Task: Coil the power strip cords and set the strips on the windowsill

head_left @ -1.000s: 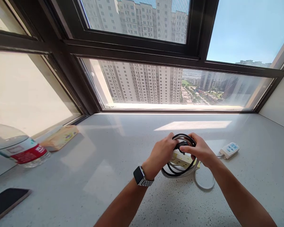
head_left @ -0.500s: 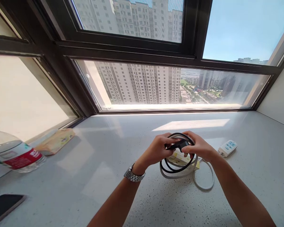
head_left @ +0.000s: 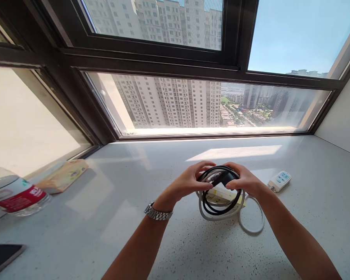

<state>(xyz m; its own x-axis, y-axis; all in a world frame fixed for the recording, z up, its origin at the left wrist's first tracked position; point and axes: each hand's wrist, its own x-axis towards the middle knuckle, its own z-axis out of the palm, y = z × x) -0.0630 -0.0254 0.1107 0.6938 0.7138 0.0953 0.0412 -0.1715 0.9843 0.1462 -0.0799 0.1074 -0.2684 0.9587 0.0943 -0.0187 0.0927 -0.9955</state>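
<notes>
Both hands have shifted slightly left since the earlier frame, the wristwatch [head_left: 158, 212] turned. The left hand [head_left: 189, 182] and the right hand [head_left: 244, 181] pinch the coiled black cable [head_left: 218, 194] from both sides, just above the white power strip [head_left: 225, 195] on the tabletop [head_left: 105, 217]. A water bottle [head_left: 13, 193] lies far left.

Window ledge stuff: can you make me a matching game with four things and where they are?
Things:
1 black cable
2 water bottle
3 phone
4 small white power strip

Places:
A far left, lying on its side
B between both hands
C bottom left corner
D right of the right hand

Pairs: 1-B, 2-A, 3-C, 4-D
</notes>
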